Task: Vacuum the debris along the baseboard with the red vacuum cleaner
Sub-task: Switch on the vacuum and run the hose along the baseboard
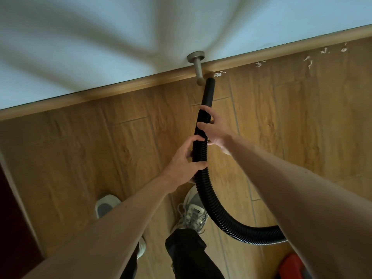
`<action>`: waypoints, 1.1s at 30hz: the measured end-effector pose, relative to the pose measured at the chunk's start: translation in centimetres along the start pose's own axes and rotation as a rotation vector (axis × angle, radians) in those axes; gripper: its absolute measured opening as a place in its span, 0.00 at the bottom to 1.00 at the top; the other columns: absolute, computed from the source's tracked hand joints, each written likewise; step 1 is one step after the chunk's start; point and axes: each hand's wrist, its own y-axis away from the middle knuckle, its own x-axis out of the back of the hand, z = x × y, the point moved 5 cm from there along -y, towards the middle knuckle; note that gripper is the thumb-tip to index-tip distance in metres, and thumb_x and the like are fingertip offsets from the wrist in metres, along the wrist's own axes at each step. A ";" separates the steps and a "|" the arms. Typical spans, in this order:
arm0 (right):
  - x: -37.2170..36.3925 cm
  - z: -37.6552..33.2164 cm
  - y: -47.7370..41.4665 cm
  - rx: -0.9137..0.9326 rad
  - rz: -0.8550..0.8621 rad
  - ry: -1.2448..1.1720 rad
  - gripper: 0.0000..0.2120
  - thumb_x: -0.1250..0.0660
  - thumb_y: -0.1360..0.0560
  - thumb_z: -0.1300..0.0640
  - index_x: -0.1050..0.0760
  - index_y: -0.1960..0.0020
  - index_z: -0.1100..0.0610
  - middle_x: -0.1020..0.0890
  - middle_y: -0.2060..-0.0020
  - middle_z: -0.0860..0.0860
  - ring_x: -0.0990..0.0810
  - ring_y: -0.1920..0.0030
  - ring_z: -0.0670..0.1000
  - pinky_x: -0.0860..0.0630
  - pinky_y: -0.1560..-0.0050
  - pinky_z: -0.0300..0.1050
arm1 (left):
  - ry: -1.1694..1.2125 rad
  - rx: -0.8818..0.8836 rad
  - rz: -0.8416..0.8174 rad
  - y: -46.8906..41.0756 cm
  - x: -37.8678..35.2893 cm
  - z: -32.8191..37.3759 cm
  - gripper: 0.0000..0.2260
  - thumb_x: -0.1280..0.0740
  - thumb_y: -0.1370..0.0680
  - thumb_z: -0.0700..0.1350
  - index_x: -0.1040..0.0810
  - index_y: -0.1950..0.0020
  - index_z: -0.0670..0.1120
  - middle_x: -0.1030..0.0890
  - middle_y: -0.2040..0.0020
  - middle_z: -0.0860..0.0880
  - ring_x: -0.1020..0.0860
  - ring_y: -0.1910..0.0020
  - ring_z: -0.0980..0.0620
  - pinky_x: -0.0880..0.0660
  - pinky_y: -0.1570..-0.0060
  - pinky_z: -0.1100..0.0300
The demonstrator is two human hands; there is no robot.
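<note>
Gripping the black ribbed vacuum hose (199,150), the left hand (187,158) clasps it nearer and the right hand (213,127) farther up. Its smooth nozzle (209,91) points at white paper scraps (219,74) by the wooden baseboard (141,83), beside a grey metal doorstop (198,67). No writing is readable; the red vacuum cleaner body (291,266) shows near right.

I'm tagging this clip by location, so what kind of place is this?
Probably a room in a home: wood-look floor, a wooden baseboard under a pale painted wall, and a wall-mounted door stopper.
</note>
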 end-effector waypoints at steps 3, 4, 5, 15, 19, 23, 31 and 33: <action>0.1 -0.2 0.0 -0.006 0.008 -0.004 0.27 0.38 0.21 0.65 0.34 0.27 0.43 0.24 0.42 0.54 0.19 0.49 0.54 0.16 0.54 0.52 | -0.002 0.005 0.000 -0.1 -0.2 0.3 0.24 0.31 0.23 0.33 0.30 0.37 0.59 0.21 0.43 0.44 0.18 0.47 0.45 0.16 0.57 0.46; 0.1 -0.4 0.0 -0.007 0.010 -0.007 0.27 0.39 0.21 0.66 0.34 0.27 0.43 0.25 0.42 0.54 0.20 0.49 0.55 0.16 0.54 0.53 | -0.002 0.007 0.004 -0.1 -0.2 0.4 0.24 0.31 0.23 0.33 0.30 0.37 0.59 0.21 0.43 0.44 0.18 0.47 0.45 0.16 0.58 0.47; 0.2 -0.5 0.0 -0.009 0.010 -0.014 0.27 0.39 0.21 0.66 0.34 0.27 0.44 0.25 0.41 0.55 0.20 0.48 0.55 0.16 0.53 0.53 | -0.004 0.008 0.009 -0.1 -0.2 0.5 0.25 0.31 0.23 0.33 0.30 0.37 0.59 0.21 0.43 0.44 0.18 0.47 0.45 0.16 0.58 0.47; 1.5 -1.9 0.3 -0.052 -0.040 -0.021 0.28 0.39 0.21 0.66 0.35 0.26 0.45 0.25 0.40 0.55 0.20 0.47 0.55 0.17 0.55 0.51 | -0.011 0.043 0.037 0.2 -1.7 2.3 0.25 0.31 0.23 0.33 0.29 0.37 0.60 0.21 0.42 0.46 0.18 0.47 0.48 0.16 0.59 0.50; 2.0 -2.3 0.5 -0.067 -0.056 -0.017 0.27 0.39 0.20 0.65 0.34 0.27 0.44 0.26 0.40 0.55 0.20 0.47 0.55 0.17 0.55 0.52 | -0.046 0.059 0.007 0.2 -1.9 3.2 0.24 0.32 0.22 0.33 0.30 0.37 0.60 0.21 0.43 0.47 0.18 0.48 0.48 0.17 0.61 0.52; 2.2 -2.7 0.4 -0.086 -0.048 -0.031 0.28 0.39 0.20 0.65 0.36 0.26 0.43 0.26 0.38 0.55 0.20 0.48 0.54 0.17 0.56 0.52 | -0.131 0.058 0.022 0.1 -1.3 3.6 0.24 0.30 0.23 0.35 0.30 0.38 0.61 0.21 0.44 0.46 0.18 0.49 0.46 0.17 0.62 0.51; 2.9 -3.2 0.3 -0.086 -0.007 -0.001 0.29 0.40 0.21 0.65 0.36 0.26 0.43 0.26 0.42 0.54 0.19 0.47 0.58 0.18 0.50 0.61 | -0.153 0.094 -0.012 -0.2 -1.5 4.8 0.24 0.29 0.23 0.35 0.29 0.39 0.61 0.21 0.41 0.47 0.18 0.45 0.44 0.16 0.57 0.46; 3.3 -3.5 0.3 -0.096 0.007 0.001 0.29 0.40 0.22 0.65 0.36 0.25 0.42 0.26 0.42 0.54 0.20 0.48 0.57 0.18 0.50 0.60 | -0.181 0.090 -0.014 -0.3 -1.5 5.3 0.24 0.29 0.24 0.36 0.29 0.40 0.63 0.20 0.42 0.49 0.18 0.46 0.46 0.17 0.55 0.46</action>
